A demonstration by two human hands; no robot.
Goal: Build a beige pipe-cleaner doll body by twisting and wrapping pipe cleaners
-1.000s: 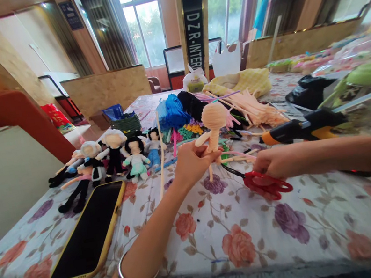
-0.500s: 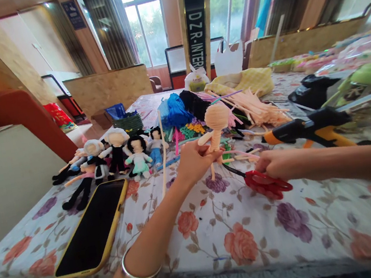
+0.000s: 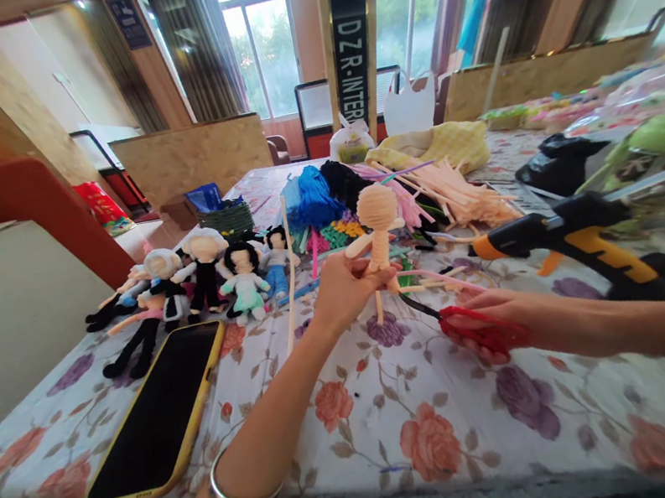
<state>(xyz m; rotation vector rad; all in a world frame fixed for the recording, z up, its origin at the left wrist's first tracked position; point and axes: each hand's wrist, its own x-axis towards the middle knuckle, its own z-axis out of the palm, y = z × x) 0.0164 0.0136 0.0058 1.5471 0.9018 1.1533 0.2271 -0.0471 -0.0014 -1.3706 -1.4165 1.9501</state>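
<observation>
A peach doll body (image 3: 377, 209) with a round ribbed head and thin limbs is pinched upright in my left hand (image 3: 348, 287), above the tablecloth. My right hand (image 3: 498, 323) is closed on scissors (image 3: 470, 326) with red handles. Their dark blades point left toward the doll's lower part; whether the tips touch it I cannot tell. Just behind the scissors lie short peach and pink pipe cleaners (image 3: 430, 277). One long pale pipe cleaner (image 3: 290, 294) stands or leans to the left of my left hand.
Several finished dolls (image 3: 243, 277) sit at the left behind a yellow-cased phone (image 3: 159, 414). A black and orange glue gun (image 3: 572, 230) stands at the right. Bundles of pipe cleaners (image 3: 464, 197) and a blue bundle (image 3: 316, 198) lie at the back.
My right hand has shifted from above the red handles to wrap around them, its wrist dropping lower and to the right. My left hand keeps the doll body nearly in place.
</observation>
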